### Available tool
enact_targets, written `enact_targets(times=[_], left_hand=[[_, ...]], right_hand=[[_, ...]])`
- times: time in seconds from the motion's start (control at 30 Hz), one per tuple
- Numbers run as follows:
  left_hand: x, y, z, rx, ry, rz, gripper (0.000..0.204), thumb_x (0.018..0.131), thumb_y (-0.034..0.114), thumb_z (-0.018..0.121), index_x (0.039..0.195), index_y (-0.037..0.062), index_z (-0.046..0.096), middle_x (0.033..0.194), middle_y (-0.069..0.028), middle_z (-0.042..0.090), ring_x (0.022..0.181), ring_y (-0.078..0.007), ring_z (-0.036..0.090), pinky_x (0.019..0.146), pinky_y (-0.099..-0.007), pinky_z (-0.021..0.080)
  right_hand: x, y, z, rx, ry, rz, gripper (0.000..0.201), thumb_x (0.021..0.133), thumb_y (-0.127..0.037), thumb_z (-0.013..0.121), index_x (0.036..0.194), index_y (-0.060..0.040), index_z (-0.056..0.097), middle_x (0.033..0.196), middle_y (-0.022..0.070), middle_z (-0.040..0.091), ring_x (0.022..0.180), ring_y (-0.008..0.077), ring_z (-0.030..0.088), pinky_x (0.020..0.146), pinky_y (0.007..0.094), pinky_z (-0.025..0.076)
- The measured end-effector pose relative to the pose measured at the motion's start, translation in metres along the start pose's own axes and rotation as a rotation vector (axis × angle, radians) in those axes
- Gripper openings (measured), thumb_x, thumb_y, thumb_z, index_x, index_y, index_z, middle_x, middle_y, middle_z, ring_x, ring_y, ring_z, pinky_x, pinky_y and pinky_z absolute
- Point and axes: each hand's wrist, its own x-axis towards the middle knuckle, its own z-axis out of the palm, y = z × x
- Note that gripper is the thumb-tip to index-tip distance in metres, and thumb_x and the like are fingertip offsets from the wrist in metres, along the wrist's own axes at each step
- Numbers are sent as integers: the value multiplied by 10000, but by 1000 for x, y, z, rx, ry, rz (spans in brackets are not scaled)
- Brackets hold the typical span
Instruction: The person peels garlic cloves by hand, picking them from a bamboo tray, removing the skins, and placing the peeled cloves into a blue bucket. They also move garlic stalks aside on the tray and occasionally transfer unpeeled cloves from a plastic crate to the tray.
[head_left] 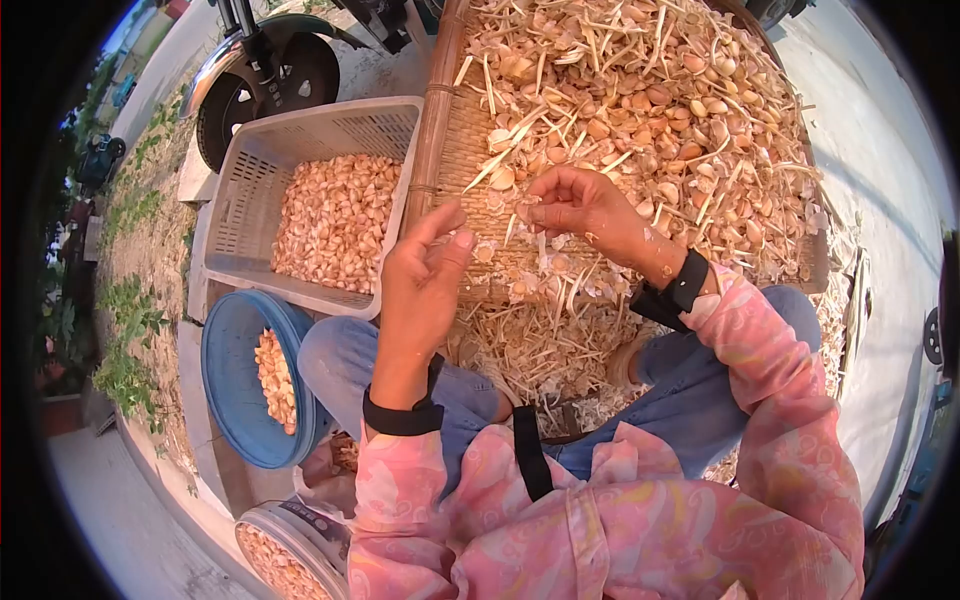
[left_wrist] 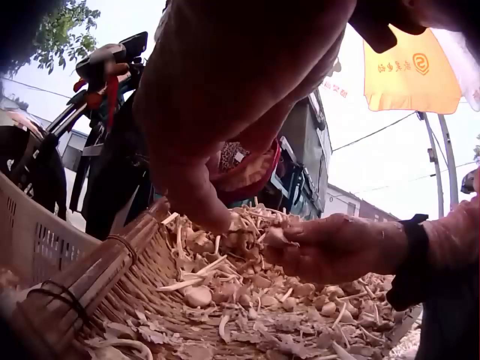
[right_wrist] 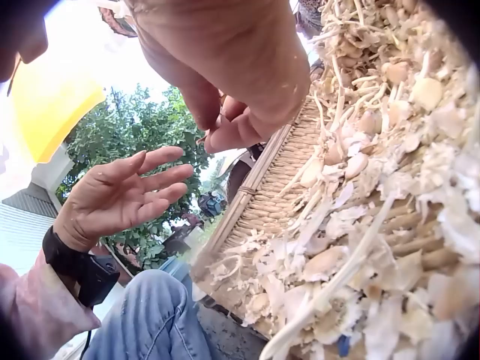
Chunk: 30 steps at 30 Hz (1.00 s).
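My right hand [head_left: 590, 215] is over the near part of a woven tray [head_left: 462, 130], thumb and fingers pinching a small pale bit of garlic skin [head_left: 527, 208]. In the left wrist view this bit [left_wrist: 277, 236] sticks out at the fingertips. Left of it, my left hand [head_left: 425, 285] is raised near the tray's edge, its palm bare and its fingers extended in the right wrist view [right_wrist: 127, 191]. A heap of garlic cloves, dry stalks and papery skins [head_left: 650, 110] covers much of the tray, with loose cloves and skin flakes below the right hand.
Left of the tray stands a grey plastic crate [head_left: 240, 215] of garlic cloves [head_left: 335, 220]. Nearer are a blue bucket [head_left: 225, 375] with peeled-looking cloves and a white bucket [head_left: 330, 545] with more. Stalks and skins [head_left: 545, 350] litter the ground between the knees. A wheeled vehicle [head_left: 270, 90] stands behind the crate.
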Motion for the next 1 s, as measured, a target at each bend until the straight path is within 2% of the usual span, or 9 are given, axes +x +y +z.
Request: enact_targets(times=[0.07, 0.13, 0.37, 0.5, 0.67, 0.8, 0.87, 0.97, 1.0], left_hand=[[8, -12, 38, -248, -73, -139, 315, 889, 104, 552, 1173, -29, 524, 1041, -102, 602, 895, -146, 604, 768, -248, 498], [11, -20, 47, -312, -57, -173, 284, 877, 76, 562, 1143, -20, 541, 972, -81, 620, 838, -134, 611, 732, -239, 507], [11, -30, 49, -603, -92, -231, 135, 838, 38, 607, 968, 25, 575, 842, -44, 615, 714, -107, 603, 633, -199, 508], [12, -30, 46, -787, -135, -281, 107, 848, 59, 602, 945, 33, 567, 823, -38, 602, 700, -107, 596, 605, -192, 505], [6, -30, 55, -1083, 5, -445, 119, 889, 132, 560, 950, 32, 544, 865, -63, 584, 772, -147, 585, 680, -268, 514], [3, -35, 66, -1280, 214, -549, 201, 923, 122, 481, 1067, -18, 474, 987, -132, 566, 901, -238, 577, 739, -360, 543], [8, -48, 61, -1343, 155, -563, 215, 932, 125, 457, 1081, -30, 455, 987, -137, 557, 916, -254, 574, 723, -354, 542], [5, -54, 61, -1331, 99, -544, 217, 940, 128, 437, 1080, -37, 455, 963, -130, 546, 871, -234, 568, 671, -307, 532], [1, -52, 62, -1307, 83, -535, 215, 941, 128, 432, 1076, -37, 459, 951, -126, 543, 845, -220, 566, 649, -285, 527]], right_hand=[[-3, 3, 4, 0, -49, -73, 147, 826, -90, 646, 937, -46, 560, 811, 0, 593, 725, 49, 556, 632, 189, 455], [-5, 5, 2, -36, -71, -126, 124, 832, -48, 628, 927, -31, 550, 816, -2, 578, 738, 45, 550, 632, 182, 450], [-13, -10, -2, -374, -118, -150, 128, 815, -52, 655, 847, -26, 533, 750, -25, 542, 685, 39, 514, 596, 183, 417], [-11, -6, -4, -184, -178, -114, 145, 809, -62, 668, 818, -36, 526, 731, -35, 525, 657, 31, 488, 578, 175, 395], [-14, -5, 1, -10, -192, -132, 144, 810, -66, 670, 830, -37, 530, 754, -40, 535, 685, 24, 501, 583, 167, 395], [-22, 0, 10, -206, -149, -289, 131, 802, -71, 670, 842, -41, 548, 797, -21, 563, 729, 50, 538, 602, 205, 432], [-29, -5, 15, -418, -147, -396, 133, 791, -77, 675, 857, -45, 564, 813, 0, 576, 741, 79, 561, 612, 233, 448], [-32, -1, 20, -912, -47, -797, 156, 765, -135, 687, 831, -56, 570, 751, 47, 521, 681, 157, 564, 587, 265, 456], [-33, 0, 20, -850, -75, -771, 181, 798, -193, 656, 873, -51, 573, 767, 69, 521, 701, 212, 577, 583, 296, 458]])
